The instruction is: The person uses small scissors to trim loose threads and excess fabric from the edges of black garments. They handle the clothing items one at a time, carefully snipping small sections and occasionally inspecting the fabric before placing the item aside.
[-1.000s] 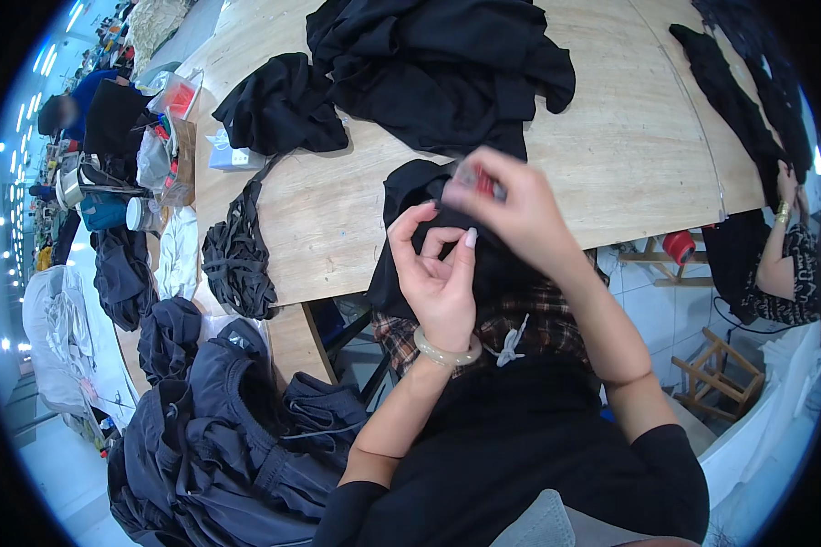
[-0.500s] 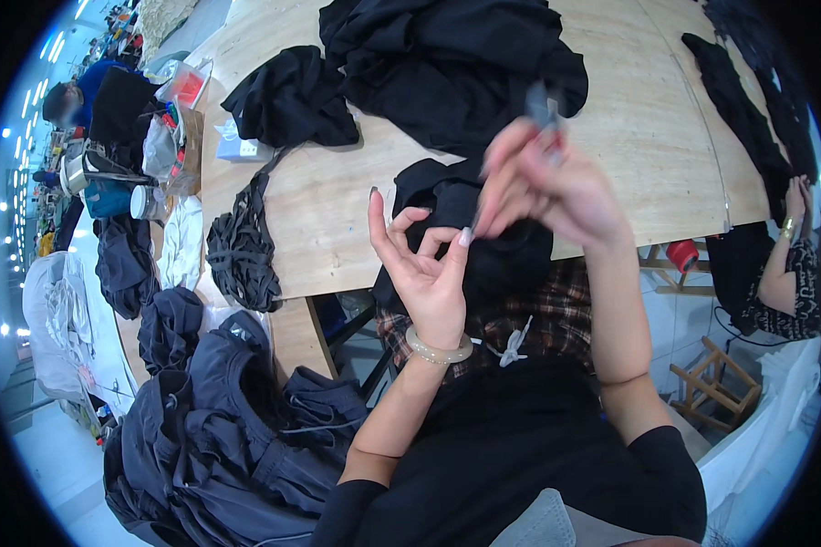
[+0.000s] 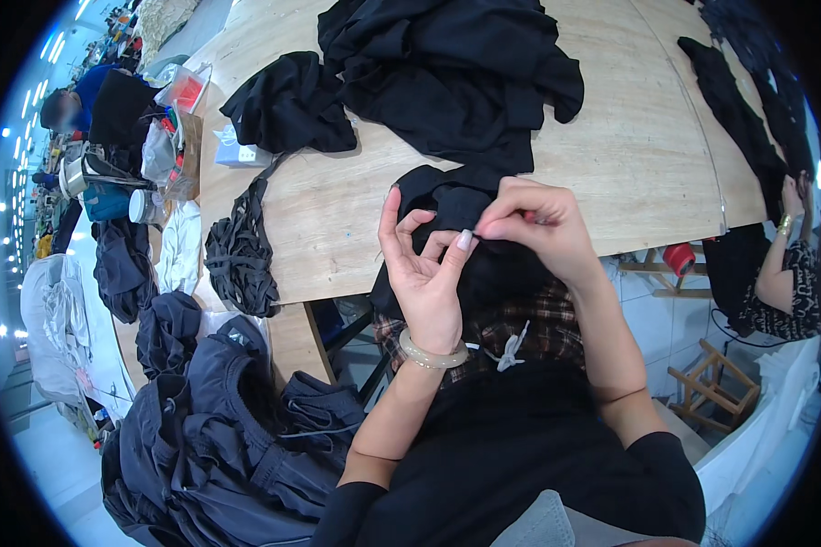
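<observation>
My left hand (image 3: 425,278), a pale bangle (image 3: 433,357) at its wrist, pinches thumb and forefinger together while the other fingers are raised. What it pinches is too small to make out. Fingertips of my right hand (image 3: 552,235) meet that spot in a pinch of their own. Tucked in the right palm is a small tool (image 3: 535,217), of which only a red bit shows. Beneath both hands a black garment (image 3: 511,273) hangs over the table edge onto my lap.
Black fabric (image 3: 429,73) is heaped across the wooden table (image 3: 629,164). At left lie a bundle of black strips (image 3: 244,246), a tissue box (image 3: 239,150) and dark garments (image 3: 219,438). A wooden stool (image 3: 716,387) and another person's arm (image 3: 780,264) are at right.
My right hand has come down and in, from a blurred motion with the grey-and-red tool sticking up, to pinch beside the left fingertips. My left hand has barely moved.
</observation>
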Demonstrator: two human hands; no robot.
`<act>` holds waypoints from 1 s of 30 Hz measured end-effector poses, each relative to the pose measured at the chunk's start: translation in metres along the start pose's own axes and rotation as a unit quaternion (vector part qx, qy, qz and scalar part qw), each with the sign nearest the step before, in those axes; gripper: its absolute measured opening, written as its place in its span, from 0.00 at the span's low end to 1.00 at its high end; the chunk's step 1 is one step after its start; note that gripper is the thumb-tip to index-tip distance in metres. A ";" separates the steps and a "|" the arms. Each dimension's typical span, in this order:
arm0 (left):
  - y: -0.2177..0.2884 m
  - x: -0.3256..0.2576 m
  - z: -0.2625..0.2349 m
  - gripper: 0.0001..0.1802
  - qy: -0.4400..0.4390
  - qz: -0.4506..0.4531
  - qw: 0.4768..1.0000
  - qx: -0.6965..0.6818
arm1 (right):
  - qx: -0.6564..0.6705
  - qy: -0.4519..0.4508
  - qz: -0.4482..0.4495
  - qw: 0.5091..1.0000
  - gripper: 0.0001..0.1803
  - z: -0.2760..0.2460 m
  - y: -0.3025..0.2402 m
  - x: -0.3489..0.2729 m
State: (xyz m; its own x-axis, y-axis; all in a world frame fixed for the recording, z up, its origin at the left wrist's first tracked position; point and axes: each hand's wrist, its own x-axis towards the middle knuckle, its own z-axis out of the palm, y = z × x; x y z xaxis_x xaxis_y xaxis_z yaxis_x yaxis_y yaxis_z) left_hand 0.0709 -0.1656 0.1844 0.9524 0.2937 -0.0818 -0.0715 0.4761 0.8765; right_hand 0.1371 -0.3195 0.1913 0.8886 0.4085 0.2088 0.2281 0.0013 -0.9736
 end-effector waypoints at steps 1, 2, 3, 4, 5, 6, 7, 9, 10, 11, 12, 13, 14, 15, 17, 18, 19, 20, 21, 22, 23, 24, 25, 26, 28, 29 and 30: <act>0.001 0.000 0.001 0.44 0.003 -0.008 1.000 -0.008 | 0.064 0.016 0.028 0.997 0.09 -0.003 0.002 -0.004; 0.003 0.000 0.001 0.44 0.005 -0.015 1.000 -0.017 | 0.128 0.033 0.055 0.990 0.09 -0.004 0.004 -0.007; 0.004 0.000 0.001 0.44 0.006 -0.023 0.999 -0.023 | 0.109 0.047 0.062 0.991 0.09 -0.003 0.003 -0.009; 0.005 0.000 0.001 0.43 0.007 -0.031 0.999 -0.030 | 0.090 0.062 0.068 0.992 0.09 -0.002 0.001 -0.010; 0.005 0.000 0.001 0.43 0.007 -0.039 0.999 -0.037 | 0.070 0.078 0.074 0.992 0.09 -0.001 -0.004 -0.009; 0.006 0.000 0.003 0.43 0.010 -0.047 0.998 -0.044 | -0.020 0.059 0.026 0.998 0.12 -0.001 -0.013 -0.007; 0.007 -0.001 0.005 0.43 0.013 -0.054 0.997 -0.050 | -0.073 0.054 -0.006 0.996 0.12 0.004 -0.017 -0.006; 0.006 -0.003 0.006 0.42 0.011 -0.045 0.998 -0.051 | -0.179 0.042 -0.069 0.981 0.12 0.017 -0.023 -0.004; 0.004 -0.004 0.006 0.42 0.006 -0.030 0.998 -0.047 | -0.172 0.055 -0.094 0.979 0.10 0.023 -0.016 -0.005; 0.002 -0.005 0.007 0.42 0.001 -0.014 0.999 -0.042 | -0.131 0.089 -0.055 0.986 0.09 0.029 -0.008 -0.007; 0.001 -0.005 0.009 0.41 0.008 -0.015 0.999 -0.039 | -0.090 0.122 -0.016 0.988 0.09 0.033 -0.001 -0.008; -0.001 -0.007 0.010 0.41 0.016 -0.015 0.999 -0.033 | -0.047 0.155 0.024 0.987 0.08 0.036 0.002 -0.009; -0.002 -0.007 0.010 0.41 0.025 -0.016 0.999 -0.028 | 0.031 0.146 0.089 0.985 0.09 0.032 -0.001 -0.007; -0.003 -0.007 0.008 0.40 0.019 -0.005 1.000 -0.017 | 0.024 0.126 0.071 0.989 0.10 0.031 -0.004 -0.007; -0.006 -0.006 0.004 0.40 0.008 0.016 1.000 0.004 | 0.008 0.089 0.038 0.995 0.13 0.030 -0.009 -0.007; -0.005 -0.006 0.005 0.40 0.013 0.012 1.000 0.002 | -0.057 0.080 0.022 0.995 0.16 0.029 -0.009 -0.008; -0.004 -0.005 0.006 0.41 0.017 0.011 1.000 0.001 | -0.056 0.078 0.020 0.995 0.17 0.028 -0.010 -0.007; -0.004 -0.005 0.007 0.41 0.022 0.009 1.000 -0.001 | -0.054 0.076 0.017 0.995 0.17 0.026 -0.011 -0.007; -0.004 -0.005 0.007 0.41 0.020 0.014 1.000 0.004 | -0.053 0.074 0.014 0.996 0.18 0.025 -0.012 -0.007; -0.004 -0.005 0.007 0.41 0.018 0.019 1.000 0.010 | -0.061 0.068 0.013 0.996 0.18 0.023 -0.013 -0.007; -0.004 -0.005 0.007 0.41 0.016 0.024 0.999 0.015 | -0.070 0.061 0.012 0.996 0.19 0.022 -0.014 -0.008; -0.004 -0.005 0.006 0.41 0.012 0.029 0.999 0.020 | -0.078 0.054 0.011 0.995 0.19 0.021 -0.014 -0.008; -0.005 -0.005 0.006 0.41 0.008 0.033 0.999 0.025 | -0.073 0.063 0.007 0.995 0.19 0.022 -0.014 -0.009; -0.005 -0.005 0.005 0.41 0.004 0.037 0.999 0.030 | -0.068 0.072 0.002 0.995 0.20 0.024 -0.013 -0.009; -0.004 -0.006 0.006 0.40 0.004 0.032 0.999 0.028 | -0.025 0.099 0.010 0.995 0.20 0.025 -0.008 -0.011; -0.003 -0.006 0.007 0.40 0.003 0.030 0.999 0.027 | 0.012 0.117 0.022 0.993 0.19 0.024 -0.002 -0.013; -0.002 -0.006 0.008 0.40 -0.002 0.022 0.999 0.025 | 0.049 0.135 0.033 0.989 0.19 0.023 0.001 -0.014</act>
State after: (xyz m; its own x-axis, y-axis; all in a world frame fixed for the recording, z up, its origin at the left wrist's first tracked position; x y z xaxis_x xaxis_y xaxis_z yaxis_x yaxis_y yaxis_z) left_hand 0.0674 -0.1748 0.1868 0.9496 0.3108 -0.0402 -0.0997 0.4212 0.9015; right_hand 0.1156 -0.3045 0.1849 0.9771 0.1521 0.1485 0.1380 0.0774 -0.9874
